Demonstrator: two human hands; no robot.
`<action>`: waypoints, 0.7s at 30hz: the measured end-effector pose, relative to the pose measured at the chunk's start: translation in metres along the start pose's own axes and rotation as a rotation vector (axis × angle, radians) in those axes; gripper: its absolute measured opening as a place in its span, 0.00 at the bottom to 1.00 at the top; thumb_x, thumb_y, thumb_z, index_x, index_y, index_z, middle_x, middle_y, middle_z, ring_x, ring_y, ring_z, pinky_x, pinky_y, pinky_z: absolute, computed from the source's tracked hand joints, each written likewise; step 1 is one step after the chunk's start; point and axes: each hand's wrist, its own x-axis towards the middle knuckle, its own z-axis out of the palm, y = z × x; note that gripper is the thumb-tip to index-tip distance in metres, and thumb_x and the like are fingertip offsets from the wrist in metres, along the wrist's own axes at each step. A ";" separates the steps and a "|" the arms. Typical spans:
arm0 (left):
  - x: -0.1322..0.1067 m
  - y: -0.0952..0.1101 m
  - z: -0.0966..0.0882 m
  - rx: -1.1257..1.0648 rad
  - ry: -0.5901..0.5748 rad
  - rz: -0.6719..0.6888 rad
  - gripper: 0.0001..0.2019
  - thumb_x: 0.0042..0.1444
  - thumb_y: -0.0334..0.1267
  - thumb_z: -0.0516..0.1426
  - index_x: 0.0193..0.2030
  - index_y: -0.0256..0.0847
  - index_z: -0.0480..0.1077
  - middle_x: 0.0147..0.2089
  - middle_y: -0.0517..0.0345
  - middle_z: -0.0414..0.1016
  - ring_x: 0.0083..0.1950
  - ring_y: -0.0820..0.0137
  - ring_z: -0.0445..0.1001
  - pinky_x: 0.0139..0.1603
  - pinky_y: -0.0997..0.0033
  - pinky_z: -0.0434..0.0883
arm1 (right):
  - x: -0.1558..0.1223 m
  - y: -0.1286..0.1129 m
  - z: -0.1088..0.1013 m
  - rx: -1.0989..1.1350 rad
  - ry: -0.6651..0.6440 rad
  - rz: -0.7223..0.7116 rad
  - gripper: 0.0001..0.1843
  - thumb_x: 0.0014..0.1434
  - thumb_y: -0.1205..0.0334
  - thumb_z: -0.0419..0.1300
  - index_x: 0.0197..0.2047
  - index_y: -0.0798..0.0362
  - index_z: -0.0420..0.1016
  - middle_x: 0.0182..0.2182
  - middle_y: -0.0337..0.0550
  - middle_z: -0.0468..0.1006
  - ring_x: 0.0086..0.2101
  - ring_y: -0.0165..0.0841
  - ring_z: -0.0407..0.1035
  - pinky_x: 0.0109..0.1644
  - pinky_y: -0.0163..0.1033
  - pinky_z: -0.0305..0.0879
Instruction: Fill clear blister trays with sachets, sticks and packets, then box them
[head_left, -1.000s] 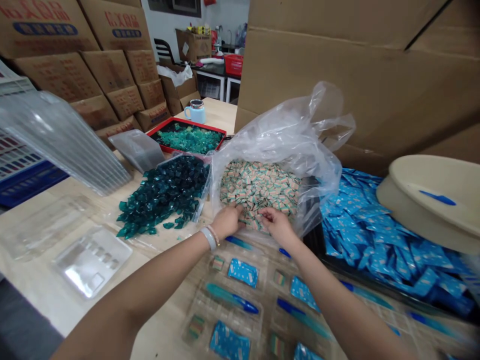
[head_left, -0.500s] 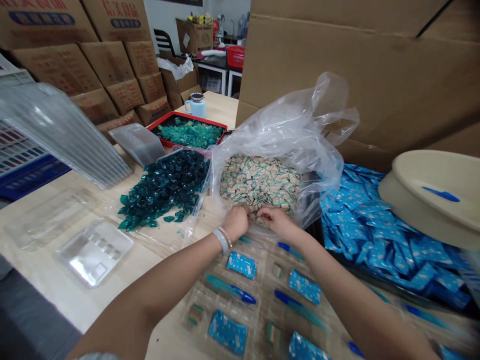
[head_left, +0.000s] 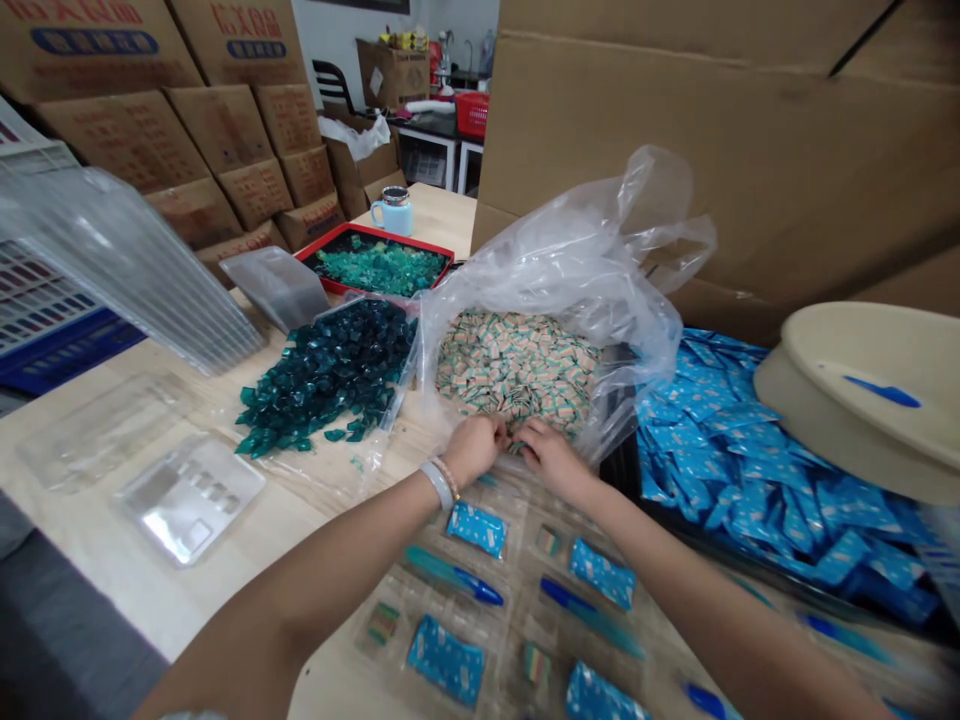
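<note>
Both my hands meet at the near edge of a heap of small striped wrapped pieces (head_left: 517, 368) lying in an opened clear plastic bag (head_left: 577, 270). My left hand (head_left: 474, 447), with a bracelet at the wrist, has its fingers curled closed among the pieces. My right hand (head_left: 551, 455) is curled the same way, knuckles up, fingertips buried in the heap. What each pinches is hidden. Just below my wrists lie clear blister trays (head_left: 517, 580) holding blue sachets, blue pens and striped pieces.
A pile of dark teal wrapped candies (head_left: 330, 375) lies to the left, a red tray (head_left: 375, 262) of green ones and a blue mug (head_left: 395, 212) behind. Blue sachets (head_left: 750, 470) fill the right, beside a beige basin (head_left: 870, 390). Empty clear trays (head_left: 187, 495), cardboard boxes around.
Both hands have drawn back slightly toward me, from deeper in the heap to its near edge, and have come closer together. The view has shifted a little.
</note>
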 end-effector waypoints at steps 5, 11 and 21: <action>-0.001 0.002 0.006 0.021 -0.004 0.041 0.08 0.50 0.30 0.50 0.32 0.36 0.71 0.33 0.52 0.74 0.37 0.68 0.71 0.38 0.73 0.65 | -0.003 -0.003 0.000 0.033 0.022 0.006 0.13 0.49 0.76 0.49 0.34 0.54 0.69 0.32 0.43 0.68 0.34 0.32 0.63 0.39 0.35 0.60; 0.005 0.002 0.003 0.110 -0.071 0.134 0.09 0.51 0.30 0.49 0.33 0.37 0.70 0.34 0.52 0.73 0.35 0.68 0.70 0.36 0.73 0.65 | -0.001 0.001 0.003 0.100 0.082 0.088 0.10 0.47 0.75 0.51 0.31 0.55 0.70 0.29 0.42 0.69 0.30 0.31 0.63 0.35 0.35 0.59; 0.003 0.007 0.000 0.177 -0.075 0.232 0.09 0.53 0.31 0.48 0.35 0.37 0.69 0.36 0.51 0.71 0.38 0.67 0.68 0.38 0.72 0.64 | -0.005 0.013 0.004 0.284 0.078 0.165 0.06 0.47 0.70 0.53 0.27 0.53 0.69 0.22 0.37 0.67 0.24 0.29 0.61 0.30 0.34 0.58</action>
